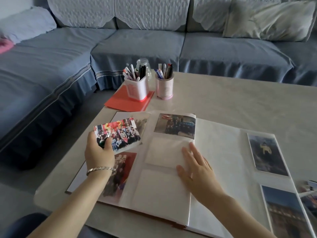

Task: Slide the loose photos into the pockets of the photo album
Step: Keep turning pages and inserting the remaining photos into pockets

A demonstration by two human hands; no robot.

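An open photo album (219,152) lies on the pale table. My left hand (99,152) holds a loose group photo (120,134) with a red background above the album's left page. My right hand (195,170) rests flat, fingers spread, on the edge of a clear pocket page near the spine. That page carries one dark photo (175,125) in its top pocket, with two blank pockets (164,152) below it. A reddish photo (120,172) sits in the left page under my left wrist. The right page holds two photos (266,154) along its outer edge.
Two pen holders (137,88) (164,86) full of pens and a glass jar (143,65) stand at the table's far left, on and beside a red folder (127,102). More loose photos (308,194) lie at the right edge. A blue-grey sofa (137,40) wraps around the table.
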